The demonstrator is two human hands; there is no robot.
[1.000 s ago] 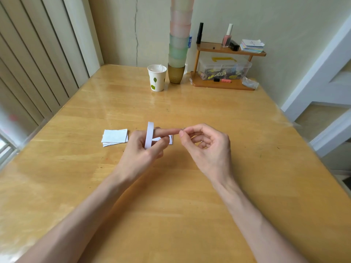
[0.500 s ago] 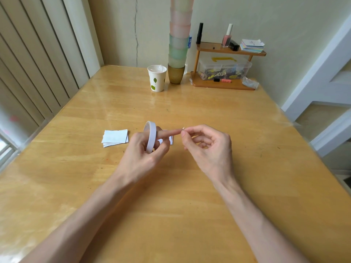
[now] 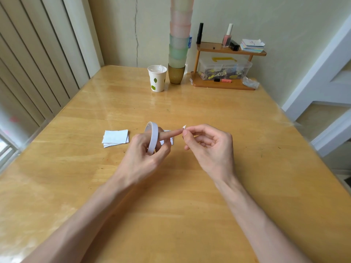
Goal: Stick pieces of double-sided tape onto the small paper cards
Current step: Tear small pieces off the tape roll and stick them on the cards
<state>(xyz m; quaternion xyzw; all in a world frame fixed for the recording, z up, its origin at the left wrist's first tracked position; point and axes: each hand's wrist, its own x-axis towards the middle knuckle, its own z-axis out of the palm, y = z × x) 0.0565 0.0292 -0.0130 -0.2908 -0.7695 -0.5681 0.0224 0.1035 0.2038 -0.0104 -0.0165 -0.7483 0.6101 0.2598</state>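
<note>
A small piece of tape is pinched between thumb and forefinger of the right hand, at the tip of the outstretched index finger of the left hand, whose thumb and other fingers curl round the tape roll. Behind that finger lies what seems to be a single card, mostly hidden, and the stack of cards sits apart on the table. I judge it best to grip only a corner, then press the piece flat from one edge.
</note>
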